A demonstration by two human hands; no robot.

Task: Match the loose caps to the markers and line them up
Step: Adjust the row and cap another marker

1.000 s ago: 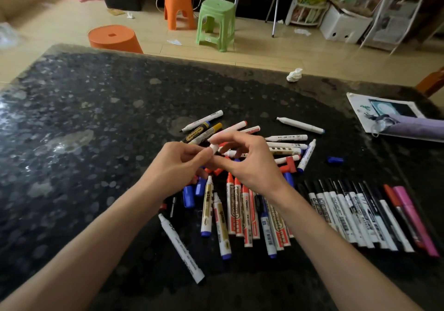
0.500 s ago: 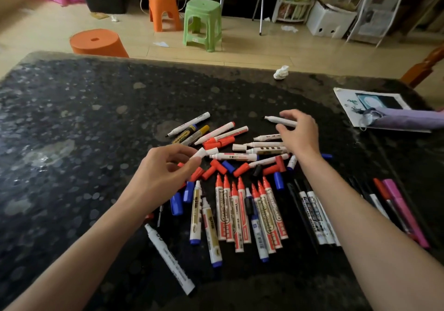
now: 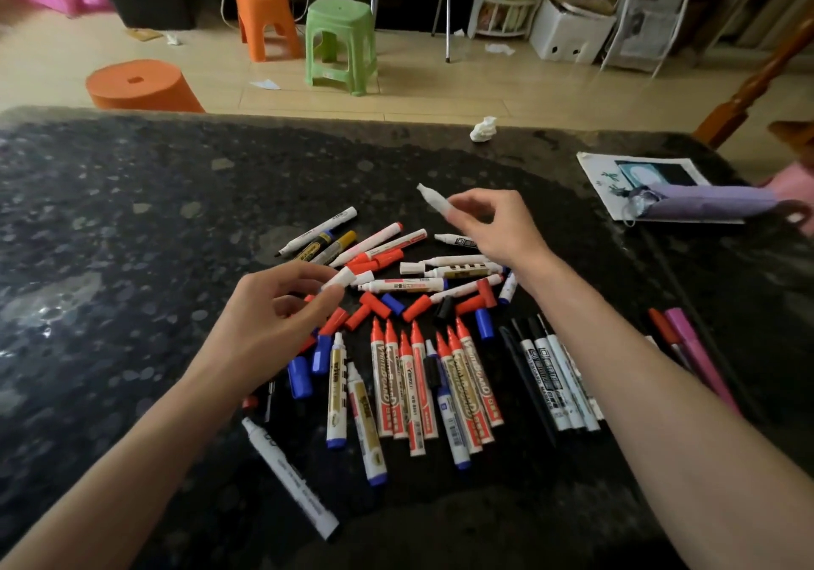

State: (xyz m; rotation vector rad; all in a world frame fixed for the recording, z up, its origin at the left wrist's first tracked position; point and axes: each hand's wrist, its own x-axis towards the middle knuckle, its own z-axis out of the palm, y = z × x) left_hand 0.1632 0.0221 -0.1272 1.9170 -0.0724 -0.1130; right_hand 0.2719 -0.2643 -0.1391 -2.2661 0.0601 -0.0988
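White marker (image 3: 434, 201) now raised by right hand (image 3: 497, 234); left hand (image 3: 273, 318) pinches cap (image 3: 341, 278).

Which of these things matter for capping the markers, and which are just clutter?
Job: white cap in left hand, white marker in right hand, loose red caps, lined-up red markers.
Clutter: crumpled tissue, printed sheet, purple pouch, green stool.

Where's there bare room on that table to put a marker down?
Bare: the table's left part beyond the left hand pinching a white cap, and the far strip from the right hand's white marker to the crumpled tissue. Crowded: the loose markers and caps between the hands.
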